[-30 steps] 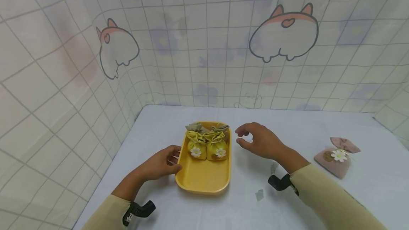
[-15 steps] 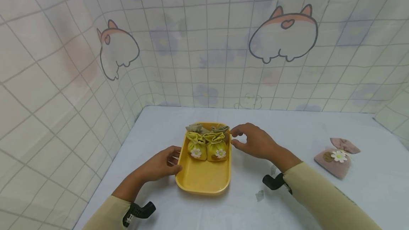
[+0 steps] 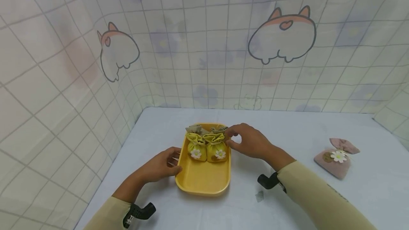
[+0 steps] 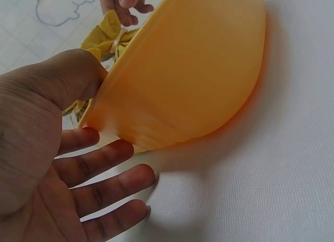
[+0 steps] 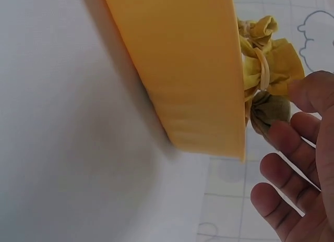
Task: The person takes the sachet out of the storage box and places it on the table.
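Note:
A yellow tray (image 3: 202, 180) stands on the table with two yellow drawstring pouches (image 3: 197, 152), each bearing a white flower. Behind them lie grey-green pouches (image 3: 195, 128), partly hidden. My left hand (image 3: 159, 165) rests at the tray's left side. In the left wrist view its thumb touches the rim and its fingers (image 4: 115, 182) spread loosely beside the outer wall. Over the right rim reaches my right hand (image 3: 250, 141), thumb and forefinger apart. In the right wrist view the thumb (image 5: 313, 91) is at the yellow pouch's gathered top (image 5: 282, 67), the fingers close to a grey-green pouch (image 5: 270, 112).
A pink pouch (image 3: 333, 162) with a white flower lies on the white table (image 3: 287, 201) at the right. Small grey patches (image 3: 260, 196) mark the cloth. A tiled-pattern curtain (image 3: 204, 45) with cartoon animals hangs behind and at the left.
My right hand has moved left, from beside the tray to over its right rim, at the pouches. The left hand, the tray and the pouches have stayed in place.

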A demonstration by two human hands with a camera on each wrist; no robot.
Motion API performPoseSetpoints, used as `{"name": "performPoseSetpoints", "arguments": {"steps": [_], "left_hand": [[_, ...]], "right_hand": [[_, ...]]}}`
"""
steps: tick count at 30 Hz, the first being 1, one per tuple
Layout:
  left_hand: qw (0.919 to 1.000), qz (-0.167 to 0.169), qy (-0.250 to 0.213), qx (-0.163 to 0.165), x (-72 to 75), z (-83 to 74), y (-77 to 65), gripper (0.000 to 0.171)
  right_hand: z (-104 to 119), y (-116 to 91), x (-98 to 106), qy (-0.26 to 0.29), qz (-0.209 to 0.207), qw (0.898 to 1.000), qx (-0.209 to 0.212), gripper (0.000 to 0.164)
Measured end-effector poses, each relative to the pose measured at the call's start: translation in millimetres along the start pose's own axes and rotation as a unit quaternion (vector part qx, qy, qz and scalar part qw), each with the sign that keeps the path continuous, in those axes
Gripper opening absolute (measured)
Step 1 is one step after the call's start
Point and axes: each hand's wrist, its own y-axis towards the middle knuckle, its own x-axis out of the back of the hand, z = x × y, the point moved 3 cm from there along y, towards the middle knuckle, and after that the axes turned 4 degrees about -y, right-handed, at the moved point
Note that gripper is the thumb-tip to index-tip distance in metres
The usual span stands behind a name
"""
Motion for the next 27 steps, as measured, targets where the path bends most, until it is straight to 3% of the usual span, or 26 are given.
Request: {"name": "performPoseSetpoints", "arguments": {"steps": [4,10,27], "left_hand": [[1.0000,-0.004,0.002,0.006,-0.9,-1.1,-0.4,0.061],[1.0000,-0.004,-0.001,0.006,-1.5,-0.1,1.1,0.060],[1.0000,-0.002,0.000,-0.002,-1.1,-1.6,-0.3,0.061]], "right_hand": [[2,1,-1,-0.007,0.002,1.000,0.004,0.032],[5,2,-2,-0.009,0.001,1.000,0.020,0.033],[14,2,-8,-0.003,-0.009,1.000,0.025,0.025]]}}
